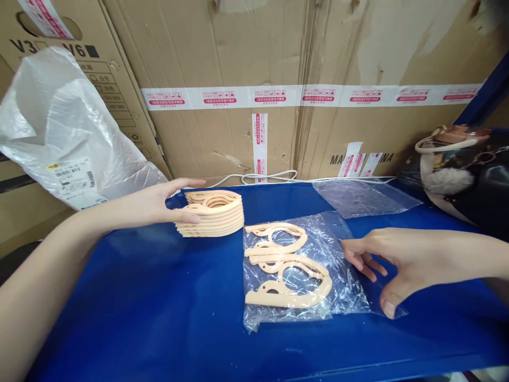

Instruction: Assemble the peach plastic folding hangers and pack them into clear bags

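My left hand (159,204) straddles the left end of a neat stack of cream plastic folding hangers (218,220), thumb along the near side and index finger stretched past the far side. Its other fingers are mostly hidden. To the right of the stack, two folded hangers of the same kind (306,300) lie one nearer than the other in a clear plastic bag (345,289), flat on the blue surface. Over the bag's right edge is my right hand (389,265), thumb apart from the loosely curled fingers, with nothing seen gripped between them.
Another clear bag (366,197) lies flat at the back of the blue table (159,318). A white cable (274,176) runs along large taped cardboard boxes (222,53). A white labelled packing bag (79,132) leans at left; a handbag with a pompom (449,180) stands at right.
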A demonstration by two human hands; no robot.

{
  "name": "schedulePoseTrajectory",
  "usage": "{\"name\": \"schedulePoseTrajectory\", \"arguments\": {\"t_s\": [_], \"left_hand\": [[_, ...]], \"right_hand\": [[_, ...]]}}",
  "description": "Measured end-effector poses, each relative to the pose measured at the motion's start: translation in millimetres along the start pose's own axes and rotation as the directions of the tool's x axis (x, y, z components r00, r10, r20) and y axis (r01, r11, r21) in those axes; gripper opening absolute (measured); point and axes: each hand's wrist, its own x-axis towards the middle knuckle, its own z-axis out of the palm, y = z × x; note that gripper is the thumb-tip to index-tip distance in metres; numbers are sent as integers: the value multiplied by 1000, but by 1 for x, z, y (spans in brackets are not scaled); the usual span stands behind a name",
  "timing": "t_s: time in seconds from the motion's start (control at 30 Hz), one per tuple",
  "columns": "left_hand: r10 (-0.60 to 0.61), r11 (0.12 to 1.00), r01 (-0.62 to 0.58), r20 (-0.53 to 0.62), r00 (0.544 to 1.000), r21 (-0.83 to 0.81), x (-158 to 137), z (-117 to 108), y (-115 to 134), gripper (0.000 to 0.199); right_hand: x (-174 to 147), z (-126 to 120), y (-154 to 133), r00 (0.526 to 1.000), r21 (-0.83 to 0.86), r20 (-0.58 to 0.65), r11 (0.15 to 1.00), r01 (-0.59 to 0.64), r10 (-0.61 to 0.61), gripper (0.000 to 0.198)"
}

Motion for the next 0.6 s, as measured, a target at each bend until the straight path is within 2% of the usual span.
{"name": "schedulePoseTrajectory", "arguments": {"t_s": [0.1,0.27,0.37,0.5,0.6], "left_hand": [[-6,1000,5,47,999,23,-4,0,6,63],[7,999,-8,38,999,46,-4,-1,10,59],[-4,999,2,40,999,55,-1,-1,8,58],[3,1000,-3,-25,1000,4,-4,-2,14,55],[13,999,-18,-92,996,-50,-8,-2,23,62]], "right_hand": [[1,2,-2,999,-43,-29,999,-31,30,39],[1,1,-11,999,-71,-10,997,-38,38,41],[0,0,-9,999,-60,-41,998,-20,18,37],[1,-1,-2,985,-33,-169,999,31,-36,26],[5,0,-2,979,-18,-190,997,76,-78,18]]}}
